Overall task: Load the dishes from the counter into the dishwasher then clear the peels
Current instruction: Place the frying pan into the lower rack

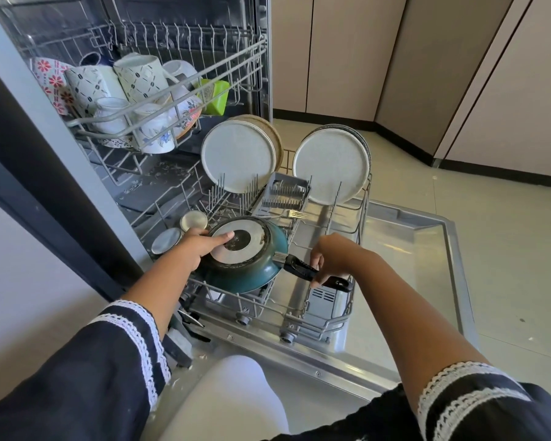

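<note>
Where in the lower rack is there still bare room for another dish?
Free: the right strip of the lower rack, between the cutlery basket and the pan's handle. Crowded: front left, under the pan and small bowls, and along the back plates.

Your pan [252,275] shows glossy teal enamel with a dull, scorched metal base. Behind the pan, matt speckled ceramic plates [238,155] stand in the grey coated-wire rack [328,323].

Two bare forearms extended from wide, dark navy sleeves [77,377], entering at 7 and 5 o'clock. Each cuff carried two bands of white lace trim [465,396]. A knee in white fabric [233,396] showed at 6 o'clock.
</note>
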The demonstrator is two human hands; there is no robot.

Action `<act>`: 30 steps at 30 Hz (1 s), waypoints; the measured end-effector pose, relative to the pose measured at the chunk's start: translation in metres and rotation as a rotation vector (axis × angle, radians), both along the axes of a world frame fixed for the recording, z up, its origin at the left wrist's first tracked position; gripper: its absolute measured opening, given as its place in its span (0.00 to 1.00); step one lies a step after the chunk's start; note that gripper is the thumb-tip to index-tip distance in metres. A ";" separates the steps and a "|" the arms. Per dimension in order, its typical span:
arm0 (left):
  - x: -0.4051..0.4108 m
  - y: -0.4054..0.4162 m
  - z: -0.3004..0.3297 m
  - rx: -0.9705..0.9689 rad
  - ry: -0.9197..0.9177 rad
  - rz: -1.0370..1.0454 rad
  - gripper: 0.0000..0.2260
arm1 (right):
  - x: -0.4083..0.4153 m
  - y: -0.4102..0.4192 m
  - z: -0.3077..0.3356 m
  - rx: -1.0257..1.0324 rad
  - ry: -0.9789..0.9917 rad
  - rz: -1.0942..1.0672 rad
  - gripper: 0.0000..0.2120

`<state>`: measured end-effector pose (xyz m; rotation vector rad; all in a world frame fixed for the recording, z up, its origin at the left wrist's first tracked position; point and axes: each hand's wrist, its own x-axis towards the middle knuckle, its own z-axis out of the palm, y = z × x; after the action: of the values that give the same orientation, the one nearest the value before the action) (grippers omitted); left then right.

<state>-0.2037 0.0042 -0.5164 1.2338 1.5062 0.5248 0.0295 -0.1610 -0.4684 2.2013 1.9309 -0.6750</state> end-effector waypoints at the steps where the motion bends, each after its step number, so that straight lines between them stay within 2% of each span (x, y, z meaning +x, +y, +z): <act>1: -0.001 0.001 0.000 0.000 -0.007 -0.005 0.39 | 0.000 -0.001 0.001 0.003 0.001 -0.001 0.24; 7: -0.012 0.012 0.004 -0.002 -0.052 0.081 0.37 | -0.010 0.003 -0.001 0.074 0.071 -0.039 0.21; 11: -0.015 0.011 0.003 0.001 -0.041 0.069 0.40 | -0.014 0.007 -0.001 0.062 0.006 0.002 0.21; 17: -0.012 -0.006 -0.005 0.107 0.063 0.028 0.34 | -0.014 0.009 -0.003 0.080 -0.065 -0.017 0.21; 24: -0.014 -0.012 -0.004 0.130 0.148 -0.067 0.35 | -0.019 0.016 -0.002 -0.054 -0.188 -0.032 0.26; 30: -0.013 -0.015 -0.006 0.162 0.175 -0.131 0.36 | -0.020 0.022 -0.007 -0.146 -0.255 -0.103 0.34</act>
<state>-0.2171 -0.0111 -0.5225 1.5263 1.5383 0.4682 0.0098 -0.1395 -0.4750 2.1866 1.6043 -0.5025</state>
